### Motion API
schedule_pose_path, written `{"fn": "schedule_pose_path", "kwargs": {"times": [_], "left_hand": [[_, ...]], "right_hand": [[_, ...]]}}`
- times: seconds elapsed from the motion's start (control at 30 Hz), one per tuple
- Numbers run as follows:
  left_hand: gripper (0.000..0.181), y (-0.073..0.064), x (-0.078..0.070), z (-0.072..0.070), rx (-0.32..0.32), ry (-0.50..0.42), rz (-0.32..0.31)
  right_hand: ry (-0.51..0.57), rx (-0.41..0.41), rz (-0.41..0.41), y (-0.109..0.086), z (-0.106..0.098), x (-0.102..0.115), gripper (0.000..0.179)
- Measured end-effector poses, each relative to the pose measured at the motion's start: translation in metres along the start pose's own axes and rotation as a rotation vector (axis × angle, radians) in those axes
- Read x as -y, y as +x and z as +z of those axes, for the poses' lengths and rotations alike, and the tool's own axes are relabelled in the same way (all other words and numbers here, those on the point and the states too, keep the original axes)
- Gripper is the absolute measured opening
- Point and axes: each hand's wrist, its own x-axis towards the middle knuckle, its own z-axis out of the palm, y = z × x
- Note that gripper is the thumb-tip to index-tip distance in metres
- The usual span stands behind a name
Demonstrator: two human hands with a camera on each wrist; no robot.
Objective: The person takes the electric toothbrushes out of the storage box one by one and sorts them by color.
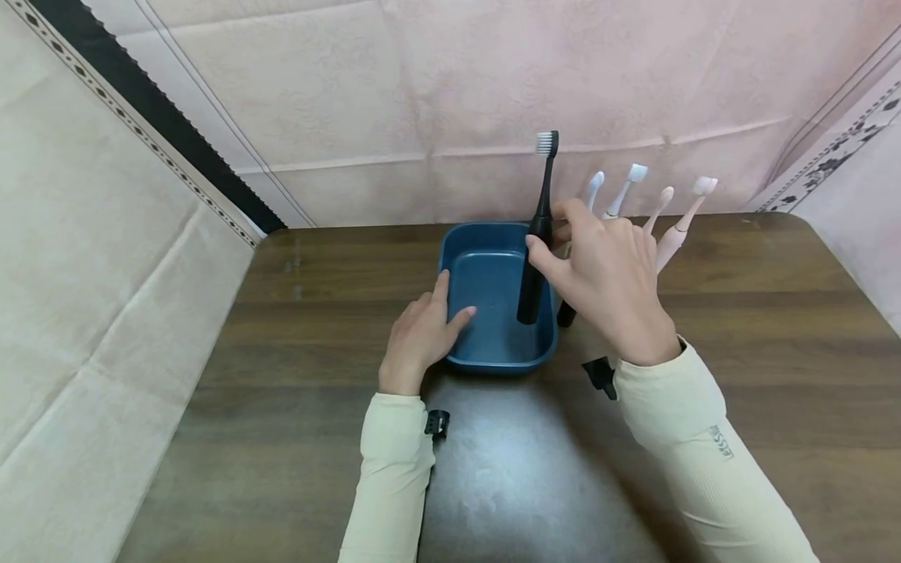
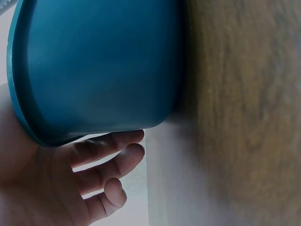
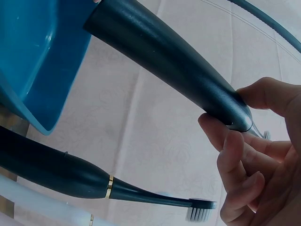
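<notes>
In the head view my right hand point(image 1: 612, 274) pinches a black electric toothbrush point(image 1: 531, 289) between thumb and fingers. Bristle head up, it hangs over the right side of a blue plastic basin point(image 1: 498, 366). The right wrist view shows the thumb and fingertips near the handle's upper end point(image 3: 225, 101). My left hand point(image 1: 418, 336) holds the basin's left wall, thumb over the rim and fingers outside. From the left wrist, those fingers point(image 2: 108, 165) lie along the outer wall point(image 2: 103, 80). A second black toothbrush point(image 3: 61, 174) stands just right of the basin, largely hidden by my right hand in the head view.
Behind my right hand, several pale toothbrushes stand upright: light blue point(image 1: 595, 184), white-blue point(image 1: 626, 191) and pink ones point(image 1: 679, 231). Their lower parts are hidden. The wooden table point(image 1: 317, 344) ends at a cloth-covered wall point(image 1: 338, 188) close behind the basin.
</notes>
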Motion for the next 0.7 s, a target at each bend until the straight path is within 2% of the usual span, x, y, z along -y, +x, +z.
{"fn": "schedule_pose_path", "kwargs": {"times": [0.3,0.47,0.7], "left_hand": [[0.08,0.0,0.001,0.001,-0.004,0.0,0.006],[0.08,0.0,0.0,0.001,-0.007,-0.001,0.008],[0.08,0.0,0.001,0.001,-0.005,0.001,0.01]], "right_hand": [[-0.014,0.026,0.029,-0.002,-0.003,-0.005,0.026],[-0.021,0.004,0.027,-0.005,-0.005,-0.009,0.025],[-0.032,-0.014,0.065,-0.008,-0.011,-0.015,0.025]]}}
